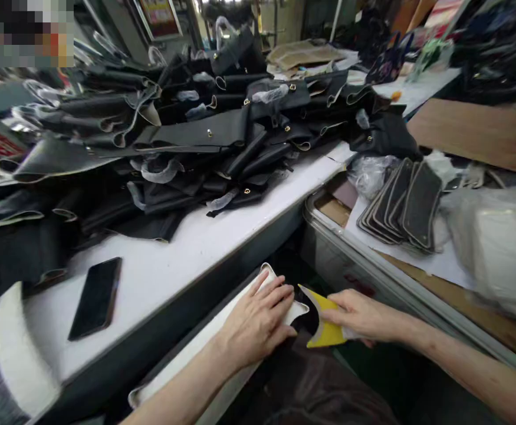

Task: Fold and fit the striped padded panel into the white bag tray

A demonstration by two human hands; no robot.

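Note:
My left hand lies flat, fingers stretched, on the white inner face of a long dark-backed piece that rests over my lap. To its right, my right hand pinches a yellow sheet with a pale curved edge, thumb on top. A small gap separates this curved edge from the white piece's pointed corner. What lies under the right fingers is partly hidden; a bit of white shows below them.
Black leather-like pieces with gold clasps are heaped on the white table. A phone lies at its left. On the right, dark curved panels and a plastic-wrapped bundle sit on a metal-edged bench.

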